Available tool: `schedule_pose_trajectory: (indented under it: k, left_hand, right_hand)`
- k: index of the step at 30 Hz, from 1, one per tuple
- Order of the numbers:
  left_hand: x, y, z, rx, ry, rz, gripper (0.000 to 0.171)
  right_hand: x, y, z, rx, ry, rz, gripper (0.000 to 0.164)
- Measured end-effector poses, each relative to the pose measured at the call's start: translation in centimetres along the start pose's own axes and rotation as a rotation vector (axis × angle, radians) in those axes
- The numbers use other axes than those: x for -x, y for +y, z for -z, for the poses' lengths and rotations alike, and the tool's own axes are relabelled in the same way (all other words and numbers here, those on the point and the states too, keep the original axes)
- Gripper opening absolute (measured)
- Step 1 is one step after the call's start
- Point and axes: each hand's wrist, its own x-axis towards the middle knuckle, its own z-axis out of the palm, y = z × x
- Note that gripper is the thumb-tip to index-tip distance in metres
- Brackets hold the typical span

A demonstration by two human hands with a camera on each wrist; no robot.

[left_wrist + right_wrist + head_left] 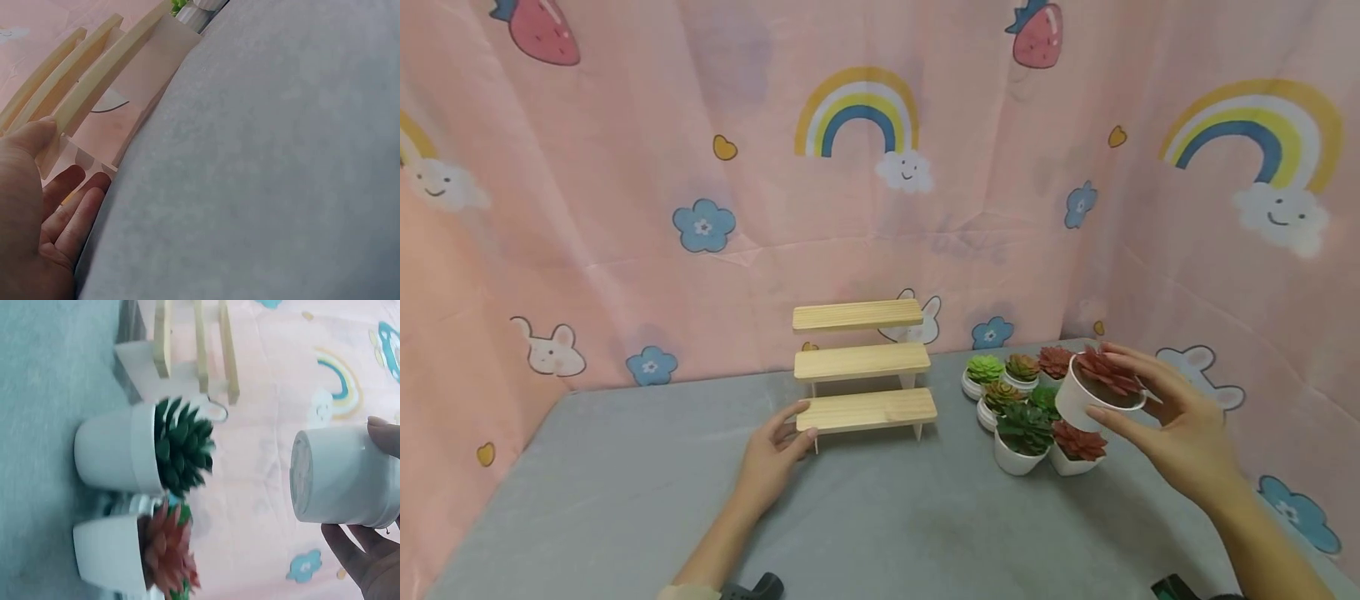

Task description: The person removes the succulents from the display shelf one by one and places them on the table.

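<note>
A wooden three-tier display stand [867, 410] stands on the table. At the left end of its lowest step is my left hand [772, 457], pinching the board; in the left wrist view the thumb lies against the step [94, 94] and the other fingers are under it. My right hand [1187, 425] holds a white pot [1086, 400] with a red succulent [1108, 372], tilted and raised above the other pots. The right wrist view shows this pot's underside [303, 472], with fingers around its rim.
Below the raised pot, several potted succulents cluster on the grey table [625, 492]. At their front are a dark green one [1024, 429] and a red one [1078, 442]. A pink patterned curtain [760, 275] hangs behind and at both sides.
</note>
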Motion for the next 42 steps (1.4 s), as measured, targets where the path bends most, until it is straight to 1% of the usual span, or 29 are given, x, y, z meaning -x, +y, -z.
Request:
schedule_pose_trajectory:
  k: [4,7,12,14,15,17,21,29,35,42]
  left_hand:
    - [0.1,-0.2,0.2,0.004,0.005,-0.008,0.049]
    - [0.1,-0.2,0.3,0.008,0.000,-0.009,0.049]
    - [0.0,-0.3,0.3,0.007,-0.013,-0.015,0.050]
    - [0.0,-0.2,0.2,0.011,-0.012,-0.025,0.050]
    - [0.0,-0.2,0.1,0.012,-0.009,-0.024,0.050]
    - [0.0,-0.1,0.1,0.012,-0.002,-0.023,0.050]
    - [0.2,-0.1,0.2,0.006,0.000,-0.010,0.050]
    - [0.0,0.0,0.1,0.012,-0.002,0.001,0.051]
    - [0.0,-0.1,0.1,0.016,-0.004,0.008,0.051]
    - [-0.1,-0.2,0.1,0.018,-0.009,0.002,0.050]
  right_hand:
    - [0.7,1.7,0.9,0.005,0.058,-0.013,0.070]
    - [1.4,3.2,1.3,0.009,0.104,-0.030,0.070]
    - [2.8,5.5,0.9,0.039,0.230,-0.136,0.067]
    - [3.4,6.4,0.7,0.043,0.267,-0.191,0.064]
    - [3.6,6.9,0.6,0.049,0.275,-0.206,0.063]
    - [4.0,7.9,0.4,0.058,0.273,-0.216,0.061]
    - [4.6,9.3,0.1,0.081,0.249,-0.209,0.059]
    - [5.2,10.4,0.0,0.083,0.269,-0.274,0.059]
    - [5.5,11.0,-0.5,0.071,0.209,-0.251,0.058]
    - [6.3,11.7,-1.8,0.037,0.121,-0.210,0.056]
